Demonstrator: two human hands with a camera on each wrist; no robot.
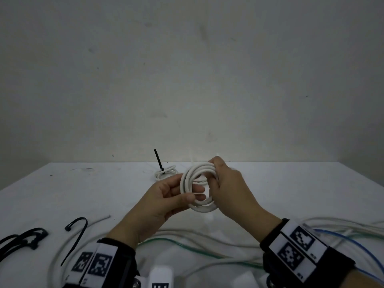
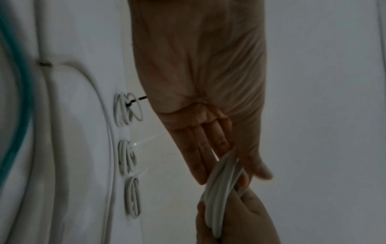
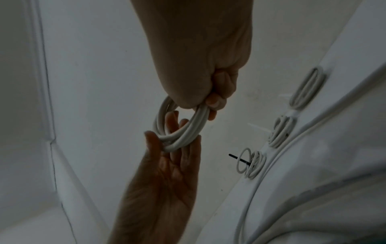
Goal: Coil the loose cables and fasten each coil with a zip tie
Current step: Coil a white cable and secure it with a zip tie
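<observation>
No readable words, brands or numbers anywhere, only black-and-white square code markers (image 1: 299,245) on the wrist bands, tiny print beside the markers too small to make out

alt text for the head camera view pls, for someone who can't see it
Two hands hold a coil of white cable upright above a white table: the left hand pinches its near side, the right hand grips its far side. Black zip ties lie at the left, loose cables in front, and a tied coil behind.
</observation>
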